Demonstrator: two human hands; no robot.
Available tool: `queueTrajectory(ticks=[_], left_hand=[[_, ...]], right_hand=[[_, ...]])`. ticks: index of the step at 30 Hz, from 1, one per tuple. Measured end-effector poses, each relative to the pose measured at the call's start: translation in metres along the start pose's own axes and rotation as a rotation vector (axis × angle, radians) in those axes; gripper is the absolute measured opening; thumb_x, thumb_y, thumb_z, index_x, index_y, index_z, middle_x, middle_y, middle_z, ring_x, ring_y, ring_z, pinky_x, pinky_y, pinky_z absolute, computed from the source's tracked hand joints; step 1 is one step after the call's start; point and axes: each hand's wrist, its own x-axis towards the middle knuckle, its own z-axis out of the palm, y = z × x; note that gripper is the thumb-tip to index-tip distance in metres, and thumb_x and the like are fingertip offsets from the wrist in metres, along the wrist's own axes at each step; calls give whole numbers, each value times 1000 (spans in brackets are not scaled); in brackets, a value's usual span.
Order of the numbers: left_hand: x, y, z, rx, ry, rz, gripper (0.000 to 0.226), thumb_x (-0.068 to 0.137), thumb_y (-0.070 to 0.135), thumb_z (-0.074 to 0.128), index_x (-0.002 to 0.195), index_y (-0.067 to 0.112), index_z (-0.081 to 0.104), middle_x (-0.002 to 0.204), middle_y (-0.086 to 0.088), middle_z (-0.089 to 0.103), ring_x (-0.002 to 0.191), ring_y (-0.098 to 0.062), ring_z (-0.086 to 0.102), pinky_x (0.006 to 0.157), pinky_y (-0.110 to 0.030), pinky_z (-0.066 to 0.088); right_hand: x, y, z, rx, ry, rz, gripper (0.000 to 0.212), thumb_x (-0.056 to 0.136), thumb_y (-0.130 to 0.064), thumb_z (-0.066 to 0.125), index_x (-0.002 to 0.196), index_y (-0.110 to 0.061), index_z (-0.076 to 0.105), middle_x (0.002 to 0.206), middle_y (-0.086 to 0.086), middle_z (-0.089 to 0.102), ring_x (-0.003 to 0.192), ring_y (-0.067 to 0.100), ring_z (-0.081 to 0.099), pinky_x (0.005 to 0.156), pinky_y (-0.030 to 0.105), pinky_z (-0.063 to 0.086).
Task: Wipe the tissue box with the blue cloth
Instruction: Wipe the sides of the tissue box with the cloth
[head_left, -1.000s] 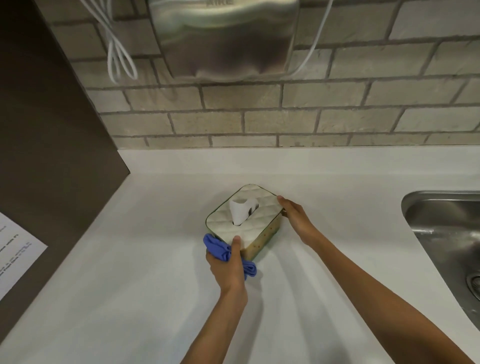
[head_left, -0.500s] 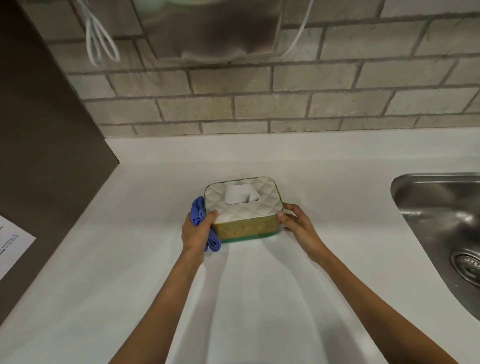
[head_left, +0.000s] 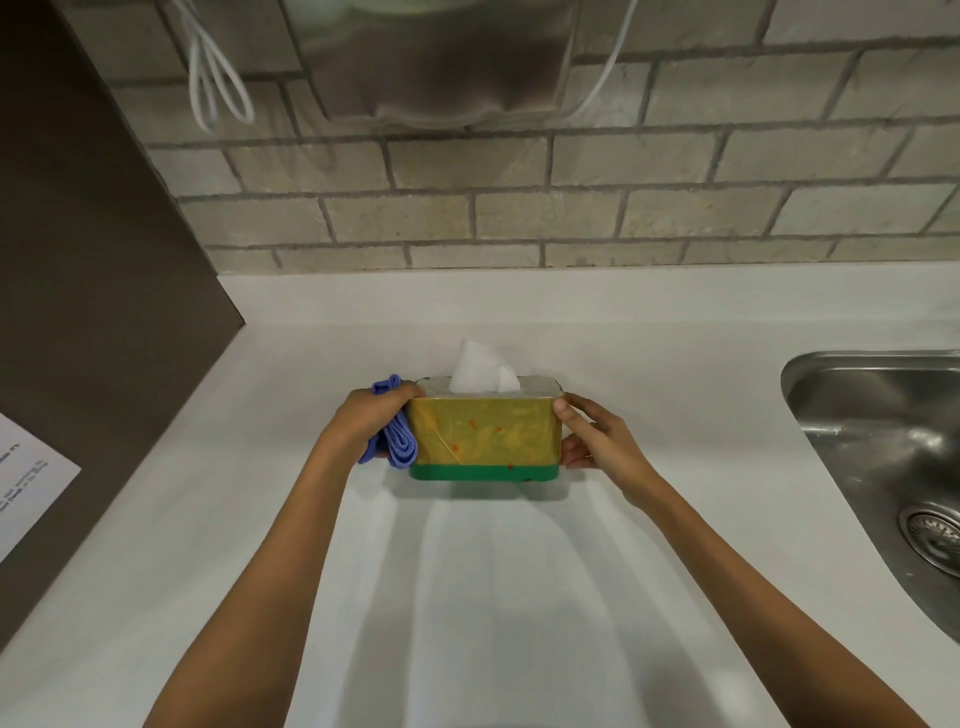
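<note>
You hold the tissue box (head_left: 485, 434) between both hands above the white surface (head_left: 467, 597), its yellow patterned side with the green base band facing you and a white tissue (head_left: 482, 368) standing from its top. Your left hand (head_left: 371, 418) presses the folded blue cloth (head_left: 396, 441) against the box's left end, fingers curled around cloth and box edge together. Your right hand (head_left: 597, 439) grips the right end, thumb on the upper corner. A shadow lies on the surface just under the box. A steel sink (head_left: 883, 457) sits to the right; a brick wall (head_left: 571, 208) rises behind the surface.
</note>
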Motion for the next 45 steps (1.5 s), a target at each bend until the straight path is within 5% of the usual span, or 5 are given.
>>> queueTrajectory(ticks=[10, 17, 25, 33, 45], left_hand=[[13, 25, -4, 117, -45, -44, 26, 82, 27, 67, 75, 6, 53, 73, -10, 58, 61, -20, 58, 40, -26, 47], [14, 27, -3, 86, -7, -18, 27, 82, 27, 67, 71, 7, 52, 68, -9, 57, 56, -19, 55, 31, -17, 45], [9, -10, 21, 98, 365, 383, 19, 89, 39, 52, 94, 22, 58, 87, -2, 61, 96, -32, 63, 77, -31, 46], [-15, -56, 50, 444, 465, 925, 57, 90, 45, 33, 138, 17, 45, 145, -15, 38, 131, -35, 32, 108, -44, 34], [-11, -80, 65, 740, 615, 1202, 41, 95, 34, 39, 127, 16, 58, 129, -20, 56, 122, -35, 37, 101, -44, 42]], right_hand=[[31, -6, 7, 178, -143, 47, 44, 83, -44, 53, 101, -4, 49, 104, 4, 50, 114, 20, 48, 111, 45, 34], [44, -2, 11, 199, -155, 81, 56, 79, -45, 55, 120, -15, 34, 109, 4, 52, 92, 15, 58, 81, 28, 48], [43, -11, 20, 34, -204, 62, 131, 20, -93, 54, 127, -19, 39, 112, -4, 58, 97, 6, 57, 68, 17, 46], [40, -12, 18, 78, -223, 108, 105, 46, -79, 56, 128, -14, 50, 108, 1, 65, 97, 14, 63, 77, 24, 50], [45, -3, 20, 122, -136, 128, 81, 64, -62, 50, 127, -11, 52, 113, 10, 66, 99, 23, 64, 81, 32, 53]])
